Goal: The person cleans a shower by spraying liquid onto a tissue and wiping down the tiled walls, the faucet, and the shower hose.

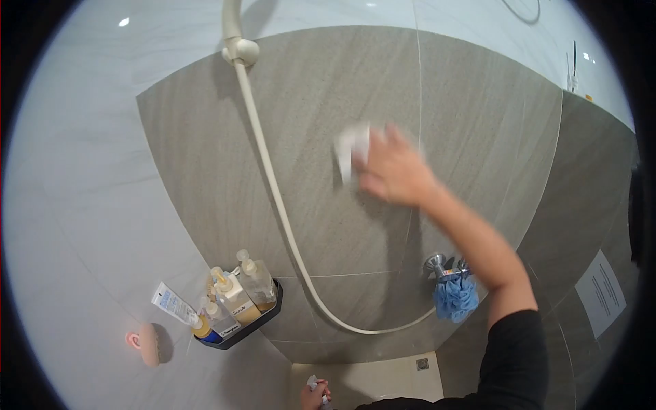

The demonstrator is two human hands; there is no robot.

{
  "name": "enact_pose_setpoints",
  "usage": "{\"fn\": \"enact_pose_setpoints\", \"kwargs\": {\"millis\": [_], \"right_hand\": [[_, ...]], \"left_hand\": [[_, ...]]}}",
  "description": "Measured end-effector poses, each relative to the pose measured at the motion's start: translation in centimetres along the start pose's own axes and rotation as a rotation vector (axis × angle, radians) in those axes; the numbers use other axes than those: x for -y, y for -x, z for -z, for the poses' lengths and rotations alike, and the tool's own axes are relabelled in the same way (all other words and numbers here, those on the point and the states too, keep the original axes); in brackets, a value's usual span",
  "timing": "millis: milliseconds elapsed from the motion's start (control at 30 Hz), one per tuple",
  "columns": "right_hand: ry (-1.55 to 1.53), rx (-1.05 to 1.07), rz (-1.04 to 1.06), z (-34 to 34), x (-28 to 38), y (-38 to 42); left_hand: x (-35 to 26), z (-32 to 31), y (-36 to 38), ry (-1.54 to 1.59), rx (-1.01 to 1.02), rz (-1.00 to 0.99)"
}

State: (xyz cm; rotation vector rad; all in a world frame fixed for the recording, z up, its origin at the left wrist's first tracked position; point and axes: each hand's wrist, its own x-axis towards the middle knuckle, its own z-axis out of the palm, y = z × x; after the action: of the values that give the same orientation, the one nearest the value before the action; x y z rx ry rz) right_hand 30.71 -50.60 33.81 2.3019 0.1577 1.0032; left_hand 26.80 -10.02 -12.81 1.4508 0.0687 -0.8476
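Note:
My right hand, blurred by motion, presses a white cloth against the grey tiled wall, right of the shower hose. The fingers are closed on the cloth's right side. Low in the view, at the bottom edge, my left hand is wrapped round a whitish object. Only its top and a bit below the fingers show, and I cannot tell what kind of thing it is. Near my right forearm, a blue bath pouf hangs at the chrome shower tap.
A cream shower hose loops down from its holder to the tap. On the left, a black corner shelf carries several bottles and a tube. A pink brush hangs beside it. A printed sheet is on the right wall.

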Motion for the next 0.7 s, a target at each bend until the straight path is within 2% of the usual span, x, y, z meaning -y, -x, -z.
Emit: {"fn": "enact_pose_setpoints", "kwargs": {"millis": [67,100,167,200,267,333,400,467,533,700], "right_hand": [[0.286,-0.191,-0.079,1.9,-6.1,-5.1],[0.388,-0.304,-0.163,2.5,-9.0,-7.5],[0.106,-0.141,-0.333,9.8,-10.9,-10.8],[0.105,-0.131,-0.342,9.8,-12.0,-11.8],[0.106,-0.402,-0.332,9.2,-13.7,-13.2],[0.141,-0.378,-0.351,8.4,-12.1,-12.5],[0.140,-0.325,-0.329,6.8,-10.0,-10.8],[0.381,-0.474,-0.165,2.4,-7.2,-7.5],[0.192,-0.338,-0.130,0.2,-3.3,-3.1],[-0.052,-0.008,-0.054,-6.7,6.2,8.6]], "left_hand": [[-1.1,-0.4,0.7,0.005,-0.008,0.033],[-1.9,-0.9,1.3,0.014,0.002,-0.021],[-2.9,-1.5,1.8,0.012,0.014,-0.058],[-3.3,-1.6,1.5,-0.068,0.018,-0.021],[-3.6,-2.1,0.7,-0.155,0.023,0.020],[-3.0,-3.8,-0.4,0.068,0.035,-0.056],[-2.9,-4.5,-1.0,0.059,0.066,-0.074],[-2.8,-4.7,-1.2,0.048,0.094,-0.083],[-2.7,-5.1,-1.4,0.050,0.123,-0.081],[-3.8,-5.9,-1.0,0.022,0.152,-0.100]]}}
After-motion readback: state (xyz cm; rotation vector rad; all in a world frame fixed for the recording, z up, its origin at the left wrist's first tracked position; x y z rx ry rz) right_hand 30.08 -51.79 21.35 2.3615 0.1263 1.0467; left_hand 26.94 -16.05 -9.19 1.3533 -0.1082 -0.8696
